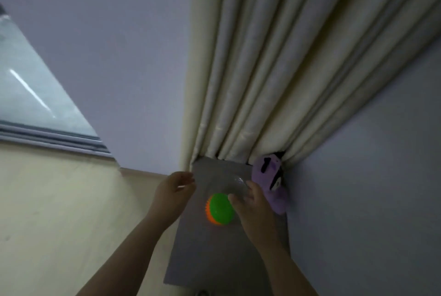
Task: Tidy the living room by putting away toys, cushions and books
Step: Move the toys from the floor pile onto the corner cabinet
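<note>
A spiky green and orange ball lies on a grey flat surface in the room's corner. My right hand reaches over this surface, its thumb touching the ball's right side. A clear glossy thing sits between the thumb and fingers; whether it is gripped is unclear. A purple plush toy leans against the wall just right of that hand. My left hand hovers at the surface's left edge with loosely curled fingers, holding nothing.
Cream curtains hang down to the back edge of the grey surface. A pale wall stands on the right. A window with a sill is at the left, above a beige floor.
</note>
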Motion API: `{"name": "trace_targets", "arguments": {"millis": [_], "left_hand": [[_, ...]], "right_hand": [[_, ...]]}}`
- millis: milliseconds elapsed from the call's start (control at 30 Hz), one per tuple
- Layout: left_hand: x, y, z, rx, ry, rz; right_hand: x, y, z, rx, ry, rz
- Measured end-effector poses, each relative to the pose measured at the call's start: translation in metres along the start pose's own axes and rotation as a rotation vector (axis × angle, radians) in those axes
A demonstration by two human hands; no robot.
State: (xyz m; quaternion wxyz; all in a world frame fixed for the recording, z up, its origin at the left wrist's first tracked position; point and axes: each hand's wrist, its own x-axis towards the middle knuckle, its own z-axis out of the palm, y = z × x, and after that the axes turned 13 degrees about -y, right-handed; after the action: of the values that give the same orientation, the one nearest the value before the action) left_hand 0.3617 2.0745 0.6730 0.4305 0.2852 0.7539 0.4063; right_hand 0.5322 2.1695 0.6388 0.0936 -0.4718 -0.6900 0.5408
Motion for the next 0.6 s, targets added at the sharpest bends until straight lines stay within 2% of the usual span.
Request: {"name": "trace_targets", "arguments": {"millis": [133, 267, 433, 600], "left_hand": [[-0.049, -0.036, -0.071, -0.037, 0.189, -0.033], [-0.113, -0.083, -0.139, -0.136, 0.351, -0.092], [-0.236, -0.167, -0.223, -0.291, 0.595, -0.176], [-0.317, -0.228, -0.263, -0.367, 0.704, -0.236]], "right_hand": [[-0.006, -0.049, 0.068, -0.114, -0.162, -0.097], [-0.028, -0.088, 0.152, -0.105, -0.355, -0.142], [-0.106, -0.126, 0.286, -0.188, -0.572, -0.228], [-0.166, -0.128, 0.372, -0.222, -0.702, -0.289]]}}
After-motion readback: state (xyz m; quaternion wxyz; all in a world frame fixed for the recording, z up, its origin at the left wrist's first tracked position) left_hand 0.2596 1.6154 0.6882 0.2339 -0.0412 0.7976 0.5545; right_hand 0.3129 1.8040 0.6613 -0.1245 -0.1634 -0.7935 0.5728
